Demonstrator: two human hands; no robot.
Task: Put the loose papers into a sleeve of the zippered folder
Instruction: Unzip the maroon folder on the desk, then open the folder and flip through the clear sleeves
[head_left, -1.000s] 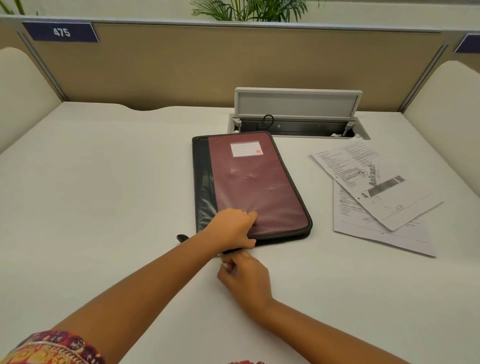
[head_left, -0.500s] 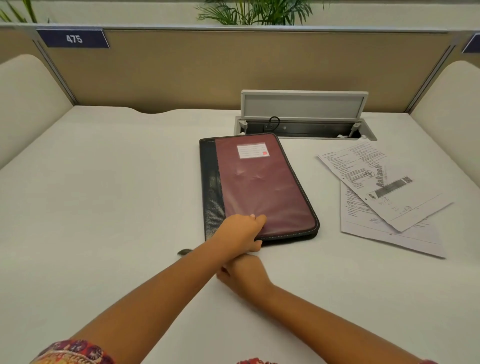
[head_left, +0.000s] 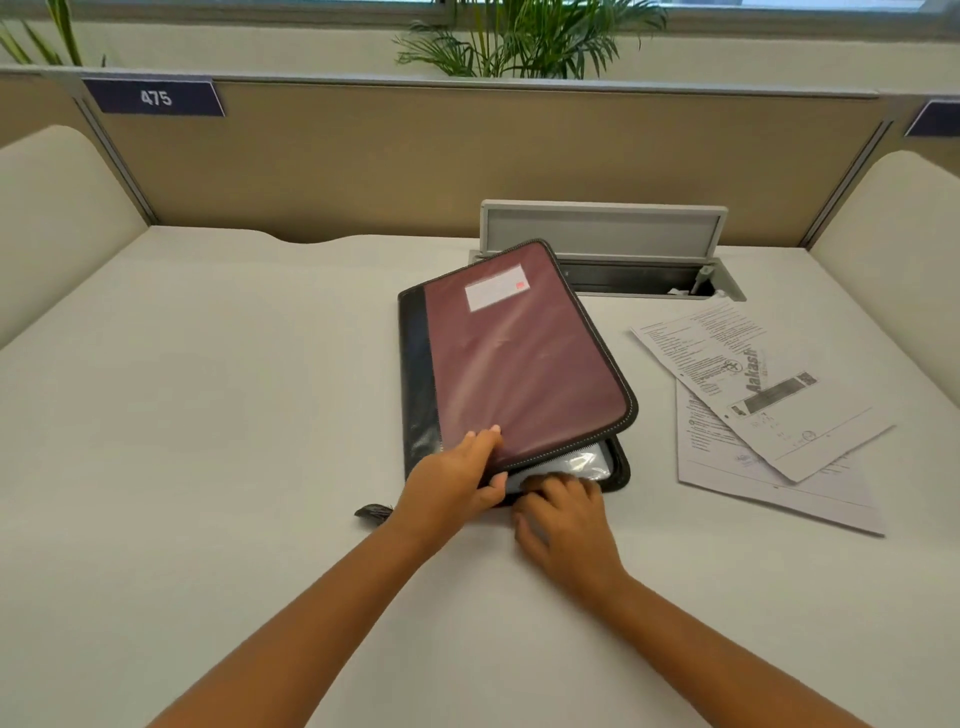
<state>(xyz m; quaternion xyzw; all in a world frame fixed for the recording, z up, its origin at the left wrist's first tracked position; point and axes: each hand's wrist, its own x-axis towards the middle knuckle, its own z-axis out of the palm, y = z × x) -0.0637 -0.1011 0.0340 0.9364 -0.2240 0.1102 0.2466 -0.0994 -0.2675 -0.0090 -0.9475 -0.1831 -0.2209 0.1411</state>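
The maroon and black zippered folder (head_left: 514, 358) lies at the desk's middle, its front cover raised along the near and right edges. Clear plastic sleeves (head_left: 576, 462) show in the gap. My left hand (head_left: 457, 478) grips the cover's near edge, thumb underneath. Just below that gap, my right hand (head_left: 563, 519) rests on the folder's lower near edge, fingers curled at the sleeves. The loose papers (head_left: 758, 395), two printed sheets overlapping, lie flat on the desk to the folder's right, apart from both hands.
A white desk (head_left: 208, 415) with tan partition panels behind. An open cable hatch (head_left: 602, 244) stands just behind the folder. A black zipper pull tab (head_left: 373, 512) lies left of my left wrist. Cream padded dividers flank both sides.
The folder lay shut and flat before; now its cover is lifted at the near right corner by my left hand. My right hand has moved from under my left wrist to the opening.
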